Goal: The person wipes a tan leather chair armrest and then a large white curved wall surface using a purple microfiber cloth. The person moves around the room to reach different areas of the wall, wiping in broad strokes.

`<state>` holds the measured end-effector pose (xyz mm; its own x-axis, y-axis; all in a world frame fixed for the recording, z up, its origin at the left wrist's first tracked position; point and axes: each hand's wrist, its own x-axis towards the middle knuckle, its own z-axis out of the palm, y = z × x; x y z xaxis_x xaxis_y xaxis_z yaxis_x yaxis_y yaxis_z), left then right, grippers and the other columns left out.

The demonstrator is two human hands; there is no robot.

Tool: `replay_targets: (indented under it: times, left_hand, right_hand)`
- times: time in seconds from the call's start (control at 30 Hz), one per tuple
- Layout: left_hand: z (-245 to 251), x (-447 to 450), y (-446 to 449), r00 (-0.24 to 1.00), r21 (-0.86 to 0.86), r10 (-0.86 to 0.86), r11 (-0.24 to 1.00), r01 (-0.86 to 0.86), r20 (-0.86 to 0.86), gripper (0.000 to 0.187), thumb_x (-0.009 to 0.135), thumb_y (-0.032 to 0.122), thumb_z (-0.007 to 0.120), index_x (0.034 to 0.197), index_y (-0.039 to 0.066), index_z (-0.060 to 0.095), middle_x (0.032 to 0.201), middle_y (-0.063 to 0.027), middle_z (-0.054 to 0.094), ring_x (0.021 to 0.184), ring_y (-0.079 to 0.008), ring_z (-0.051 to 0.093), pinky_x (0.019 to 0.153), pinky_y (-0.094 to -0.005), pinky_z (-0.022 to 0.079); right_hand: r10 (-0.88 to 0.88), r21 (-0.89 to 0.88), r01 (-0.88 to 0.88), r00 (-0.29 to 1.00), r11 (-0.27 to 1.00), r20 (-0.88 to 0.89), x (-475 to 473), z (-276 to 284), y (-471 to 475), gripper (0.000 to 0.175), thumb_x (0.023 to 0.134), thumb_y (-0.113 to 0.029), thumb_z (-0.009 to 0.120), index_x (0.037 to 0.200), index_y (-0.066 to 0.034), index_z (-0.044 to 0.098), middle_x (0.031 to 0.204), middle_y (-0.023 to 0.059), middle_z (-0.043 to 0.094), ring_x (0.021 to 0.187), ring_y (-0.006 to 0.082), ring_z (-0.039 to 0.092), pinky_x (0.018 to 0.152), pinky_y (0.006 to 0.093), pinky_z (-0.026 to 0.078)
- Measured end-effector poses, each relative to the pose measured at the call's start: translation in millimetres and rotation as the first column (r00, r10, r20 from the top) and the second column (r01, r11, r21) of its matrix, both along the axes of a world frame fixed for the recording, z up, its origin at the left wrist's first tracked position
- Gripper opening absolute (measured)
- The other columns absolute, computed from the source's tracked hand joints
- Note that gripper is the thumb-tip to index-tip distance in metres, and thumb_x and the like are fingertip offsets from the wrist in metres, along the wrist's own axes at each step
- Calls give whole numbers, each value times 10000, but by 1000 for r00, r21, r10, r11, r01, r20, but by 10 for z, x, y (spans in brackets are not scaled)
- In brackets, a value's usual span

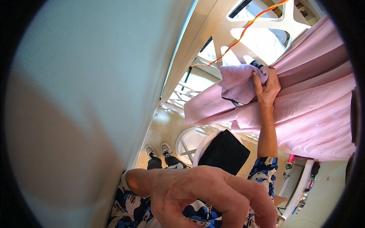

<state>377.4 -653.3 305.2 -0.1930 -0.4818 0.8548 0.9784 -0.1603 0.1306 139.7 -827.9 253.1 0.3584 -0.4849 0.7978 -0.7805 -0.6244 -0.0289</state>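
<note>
My right hand (268,85) is raised and grips a folded purple cloth (238,81) with a dark edge, thumb on the near side. A small dark piece (256,64) sticks out above that hand; what it is I cannot tell. Directly behind the hand hangs a pink curtain (308,114) in long folds. Close to the camera, my left hand (205,193) reaches across the lower middle with bent, spread fingers. No object shows in it, though some fingertips run past the bottom edge.
A pale wall-like surface (94,85) fills the left side. Twisted red-and-yellow wire (242,34) crosses before a white cut-out lattice panel (296,17). Below stand a round white stool or table (182,139) and a black flat-sided item (225,151). A cluttered shelf (302,182) is at lower right.
</note>
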Motion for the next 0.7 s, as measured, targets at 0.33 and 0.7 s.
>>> replay_targets:
  times: [0.33,0.7]
  left_hand:
    - [-167,112,-151,831,343,7,909,-237,556,63,850,56,586,891,11,604,990,-104,607,890,-133,587,757,-243,468]
    - [-745,-378,-872,215,91,171,540,-837,962,380,861,70,565,1225,-8,486,950,-86,622,766,-118,608,728,-255,476]
  right_hand:
    - [-4,-4,4,1000,1000,19,-18,-13,-5,257,751,-135,707,944,-2,602,810,145,570,715,302,589,640,350,484]
    - [-101,177,26,897,984,431,-16,-22,-41,324,821,-227,664,1010,27,593,847,191,644,800,254,642,739,322,495]
